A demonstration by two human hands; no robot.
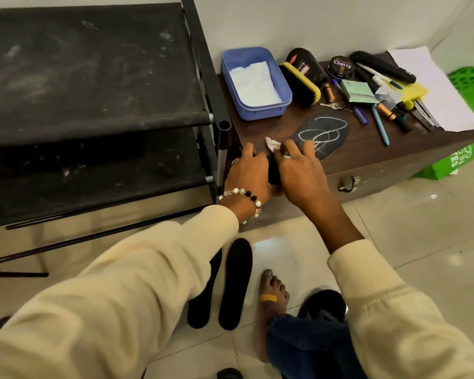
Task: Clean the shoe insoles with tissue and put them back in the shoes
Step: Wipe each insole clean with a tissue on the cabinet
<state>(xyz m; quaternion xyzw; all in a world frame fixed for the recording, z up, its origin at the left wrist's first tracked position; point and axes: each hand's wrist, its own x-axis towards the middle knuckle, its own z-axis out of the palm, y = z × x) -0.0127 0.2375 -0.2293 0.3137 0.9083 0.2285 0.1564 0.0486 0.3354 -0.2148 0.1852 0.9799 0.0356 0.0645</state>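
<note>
Wiping in progress, task roughly midway by my estimate. Insole point(323, 135) lies on the wooden box point(367, 157), white scribbles remaining. Right hand point(298, 170) presses a crumpled tissue point(272, 144) on it; left hand point(248, 173) holds its heel end. Two insoles point(234, 283) wait on the floor; none visibly refitted.

Head camera looks forward and down, close over the wooden chest point(367, 157).

Dim indoor light, wide-angle edge distortion
</note>
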